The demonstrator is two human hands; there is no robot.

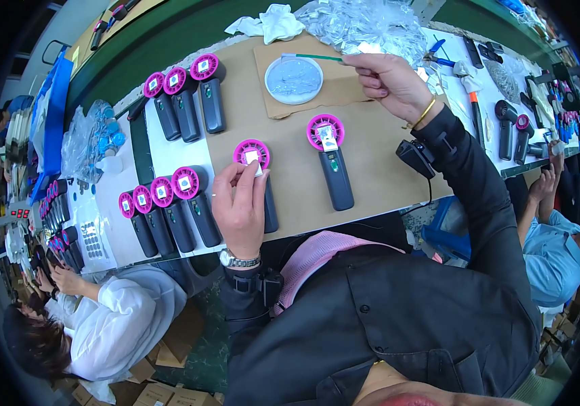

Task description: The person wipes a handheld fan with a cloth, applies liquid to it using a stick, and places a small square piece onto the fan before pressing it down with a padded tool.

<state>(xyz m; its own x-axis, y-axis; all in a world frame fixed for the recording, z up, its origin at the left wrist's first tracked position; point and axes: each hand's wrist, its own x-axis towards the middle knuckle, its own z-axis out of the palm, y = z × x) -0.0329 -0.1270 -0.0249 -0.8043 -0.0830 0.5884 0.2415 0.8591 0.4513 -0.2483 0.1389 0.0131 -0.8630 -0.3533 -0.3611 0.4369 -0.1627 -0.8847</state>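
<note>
My right hand (393,84) pinches a thin green stick with a pale flat tip (317,57). That tip is at the far rim of a round white dish (273,95) coated with grey paste. My left hand (238,213) is closed at the fingertips on a small white square piece (252,157), which lies against the pink front of a dark handheld fan (270,206). Part of this fan is hidden behind the hand. To its right lies another handheld fan (336,177), with a white piece carrying a grey patch on its pink head.
Handheld fans stand in rows at far left (185,111) and near left (181,227). A cardboard sheet (351,95) lies under the dish. Behind are clear plastic bags (371,30) and white cloth (277,24). Co-workers sit at left (127,318) and right (554,257).
</note>
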